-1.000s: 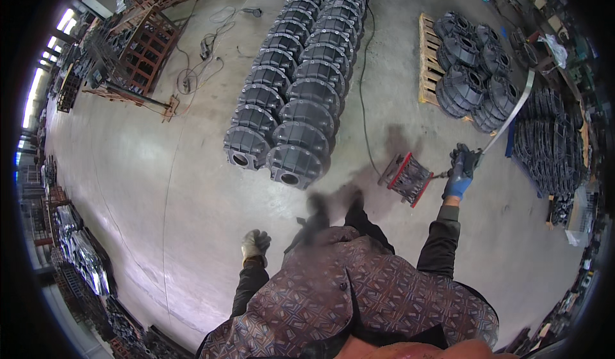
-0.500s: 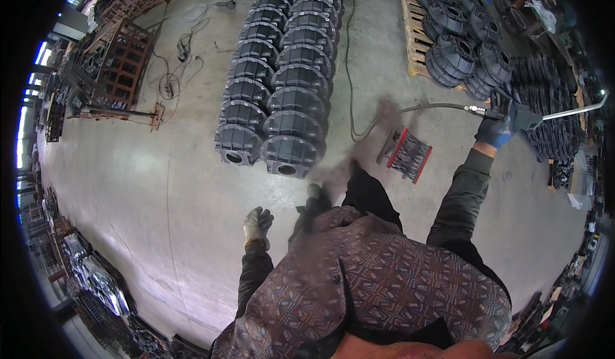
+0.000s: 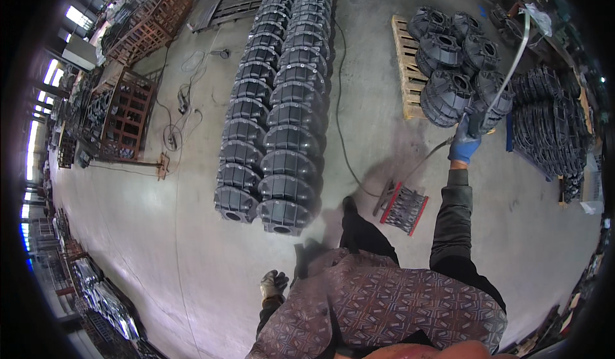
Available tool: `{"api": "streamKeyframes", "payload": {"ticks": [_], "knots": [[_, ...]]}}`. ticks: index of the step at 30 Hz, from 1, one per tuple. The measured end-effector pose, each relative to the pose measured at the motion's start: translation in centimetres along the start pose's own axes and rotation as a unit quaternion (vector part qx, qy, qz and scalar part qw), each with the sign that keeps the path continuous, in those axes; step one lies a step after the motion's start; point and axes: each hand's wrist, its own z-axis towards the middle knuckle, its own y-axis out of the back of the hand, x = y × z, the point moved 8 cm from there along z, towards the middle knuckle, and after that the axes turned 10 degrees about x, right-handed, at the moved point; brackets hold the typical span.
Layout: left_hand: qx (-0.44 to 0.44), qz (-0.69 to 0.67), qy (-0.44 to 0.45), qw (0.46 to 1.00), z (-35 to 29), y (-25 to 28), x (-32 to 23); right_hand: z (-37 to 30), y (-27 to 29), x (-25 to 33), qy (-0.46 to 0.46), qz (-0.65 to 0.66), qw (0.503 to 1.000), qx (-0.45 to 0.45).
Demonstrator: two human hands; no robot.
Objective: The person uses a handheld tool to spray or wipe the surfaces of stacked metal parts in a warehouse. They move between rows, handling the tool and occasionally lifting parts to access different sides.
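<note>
My right hand (image 3: pixel 466 142), in a blue glove, is closed around the dark handle of an air blow gun (image 3: pixel 508 77). Its long, silvery tube points away to the far right and bends at the tip. A thin hose (image 3: pixel 430 156) runs from the gun toward the floor. Beyond this hand stand dark ribbed metal housings (image 3: pixel 446 92) piled on a wooden pallet. Low beside my body hangs my left hand (image 3: pixel 274 283), in a pale work glove, its fingers loosely curled and apart with nothing visible in them.
Two long rows of dark housings (image 3: pixel 285 199) stretch away ahead. A red-edged metal grating (image 3: pixel 404 208) lies near my foot, beside the hose. Dark stacked parts (image 3: pixel 551 125) stand at right. Rust-brown racks (image 3: pixel 128 112) and tangled cables (image 3: pixel 172 137) are at left.
My right hand has swung inward, turning the blow gun's tube from pointing right to pointing forward. The view has tilted up, so the rows and pallet appear lower. My left hand remains low.
</note>
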Motion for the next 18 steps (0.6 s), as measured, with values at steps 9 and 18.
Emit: {"api": "streamKeyframes", "payload": {"ticks": [9, 18], "knots": [[0.042, 0.148, -0.034, 0.987, 2.4, -8.8, -6.2, 0.9, -1.1, -5.9, -0.063, -0.041, 0.989, 0.128], [0.013, 0.192, -0.022, 0.981, 4.8, -13.8, -8.7, -6.9, -3.7, -8.6, -0.098, -0.048, 0.952, 0.285]]}}
